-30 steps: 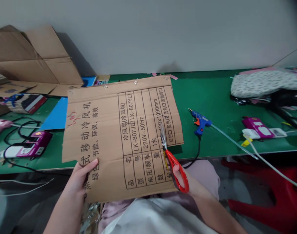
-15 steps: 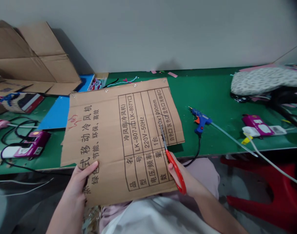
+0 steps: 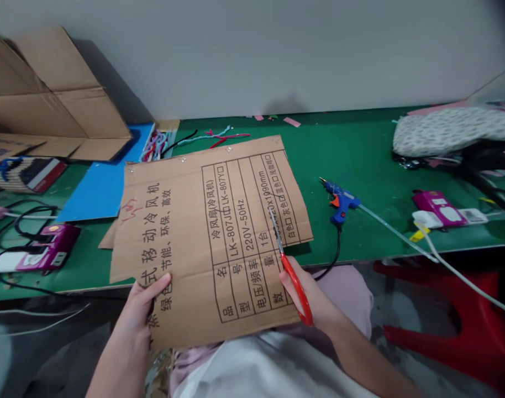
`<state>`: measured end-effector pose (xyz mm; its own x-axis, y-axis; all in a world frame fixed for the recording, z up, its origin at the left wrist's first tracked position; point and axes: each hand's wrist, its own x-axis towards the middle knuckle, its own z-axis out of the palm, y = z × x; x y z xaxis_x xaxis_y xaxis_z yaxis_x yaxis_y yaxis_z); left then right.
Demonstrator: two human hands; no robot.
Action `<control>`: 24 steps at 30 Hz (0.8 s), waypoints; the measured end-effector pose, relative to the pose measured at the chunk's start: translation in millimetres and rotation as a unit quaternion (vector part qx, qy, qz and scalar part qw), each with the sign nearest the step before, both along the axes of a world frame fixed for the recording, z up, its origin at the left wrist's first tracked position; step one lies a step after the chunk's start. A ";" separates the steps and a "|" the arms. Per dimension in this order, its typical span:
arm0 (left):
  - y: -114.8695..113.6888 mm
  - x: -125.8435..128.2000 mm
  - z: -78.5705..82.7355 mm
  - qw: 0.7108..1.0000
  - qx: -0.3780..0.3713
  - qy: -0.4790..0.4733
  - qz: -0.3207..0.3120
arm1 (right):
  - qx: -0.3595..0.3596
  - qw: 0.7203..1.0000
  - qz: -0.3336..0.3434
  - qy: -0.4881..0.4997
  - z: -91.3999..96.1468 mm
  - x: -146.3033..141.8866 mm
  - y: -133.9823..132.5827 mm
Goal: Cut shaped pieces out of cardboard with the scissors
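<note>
A printed sheet of brown cardboard (image 3: 186, 232) spans the middle, partly over the table's front edge. My left hand (image 3: 147, 301) grips its lower left edge, thumb on top and fingers hidden underneath. In my right hand (image 3: 304, 293) are scissors (image 3: 296, 284) with red handles. Their blades lie within a cut that runs in from the cardboard's right side, one blade showing above the sheet. Right of the cardboard, a blue glue gun (image 3: 341, 202) with a long clear glue stick lies on the green table (image 3: 360, 149).
Folded cardboard (image 3: 74, 105) stands at the back left, near a blue sheet (image 3: 95, 193) and pipe cleaners (image 3: 155, 143). Purple-and-white power strips (image 3: 438, 210) with cables lie at both sides. A knitted white item (image 3: 438, 132) is at the far right, with a red stool (image 3: 455, 331) below.
The cardboard's left part has shifted slightly right with my left hand, uncovering more of the pipe cleaners. The scissors remain in the cut, tipped slightly differently. The view has moved a little.
</note>
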<state>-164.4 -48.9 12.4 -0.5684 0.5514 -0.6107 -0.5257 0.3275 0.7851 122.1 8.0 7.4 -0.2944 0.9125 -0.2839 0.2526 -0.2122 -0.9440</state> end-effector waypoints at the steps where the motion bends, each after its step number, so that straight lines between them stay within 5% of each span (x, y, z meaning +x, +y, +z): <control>1: -0.2 -0.4 -1.0 1.000 0.000 -0.001 -0.001 | -0.007 1.000 0.012 -0.003 -0.2 0.5 0.2; 16: -1.8 -0.4 -7.8 0.999 -0.030 -0.012 -0.026 | -0.030 0.992 0.054 -0.108 -10.3 2.6 0.7; 24: -0.8 1.8 -7.9 1.000 -0.015 -0.010 -0.015 | -0.054 0.997 0.027 -0.055 -14.6 2.3 -4.0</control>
